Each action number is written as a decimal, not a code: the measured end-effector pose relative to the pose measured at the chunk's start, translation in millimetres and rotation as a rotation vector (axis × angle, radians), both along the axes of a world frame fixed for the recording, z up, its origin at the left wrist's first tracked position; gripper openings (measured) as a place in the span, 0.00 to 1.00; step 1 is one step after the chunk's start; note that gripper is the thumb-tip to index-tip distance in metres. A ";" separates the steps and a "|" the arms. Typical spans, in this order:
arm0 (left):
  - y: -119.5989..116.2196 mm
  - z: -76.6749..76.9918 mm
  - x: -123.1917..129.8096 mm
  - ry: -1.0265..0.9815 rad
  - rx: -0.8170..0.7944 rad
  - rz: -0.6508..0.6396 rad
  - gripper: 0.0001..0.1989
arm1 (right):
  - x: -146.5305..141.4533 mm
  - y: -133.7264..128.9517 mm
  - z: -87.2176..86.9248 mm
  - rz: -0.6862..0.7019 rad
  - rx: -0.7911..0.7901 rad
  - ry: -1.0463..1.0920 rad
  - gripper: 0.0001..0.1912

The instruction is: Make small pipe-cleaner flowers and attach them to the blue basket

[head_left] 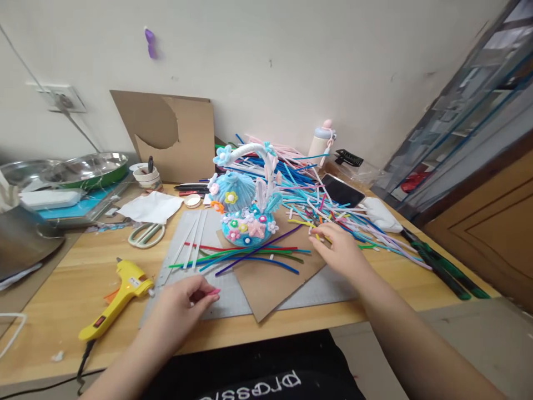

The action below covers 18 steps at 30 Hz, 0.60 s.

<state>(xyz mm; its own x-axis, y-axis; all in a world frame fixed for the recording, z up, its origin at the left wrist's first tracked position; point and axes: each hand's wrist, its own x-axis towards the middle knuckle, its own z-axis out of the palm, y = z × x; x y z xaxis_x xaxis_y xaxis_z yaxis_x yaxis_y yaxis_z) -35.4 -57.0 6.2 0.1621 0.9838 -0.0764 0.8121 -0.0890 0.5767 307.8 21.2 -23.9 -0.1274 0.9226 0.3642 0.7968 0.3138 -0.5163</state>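
Between the thumb and fingers of my left hand (189,303) is a short pink piece (214,291), which looks like pipe cleaner. My right hand (339,250) reaches to the near edge of the pipe cleaner pile (291,166), its fingers closed around something small with a yellowish part, mostly hidden. A blue fuzzy basket (247,230) with a white arched handle (250,149), a shell shape (237,191) and small flowers stands upright between the hands. In front of it lie several loose pipe cleaners (258,261), red, green, blue and purple, across a cardboard sheet (266,291) and a grey mat (227,303).
On the left lie a yellow glue gun (125,294) with its cord, white-handled scissors (146,235) and a white cloth (150,207). Green-handled shears (447,269), a phone (342,190) and a bottle (321,141) are on the right. Cut cardboard (179,141) leans on the wall.
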 end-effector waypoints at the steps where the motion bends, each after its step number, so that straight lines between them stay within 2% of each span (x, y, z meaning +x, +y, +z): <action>1: -4.8 -3.7 -4.3 -0.004 -0.003 0.007 0.09 | -9.4 -3.2 5.6 0.044 0.028 0.009 0.10; 4: -13.8 -12.5 -9.7 -0.038 0.018 -0.031 0.09 | -38.4 -11.3 25.7 0.192 0.050 0.012 0.08; 7: -15.2 -18.4 -10.4 -0.064 0.069 -0.107 0.09 | -65.0 -16.1 43.7 0.391 0.006 -0.025 0.07; 10: -11.9 -21.6 -10.6 -0.050 0.040 -0.166 0.11 | -85.8 -16.0 51.2 0.520 -0.012 -0.102 0.07; 13: -6.5 -22.6 -11.1 0.010 0.001 -0.181 0.10 | -98.8 -11.9 45.4 0.576 -0.010 -0.174 0.07; 18: -1.5 -23.6 -10.2 0.206 0.058 -0.223 0.12 | -102.5 -6.2 22.3 0.613 -0.045 -0.215 0.08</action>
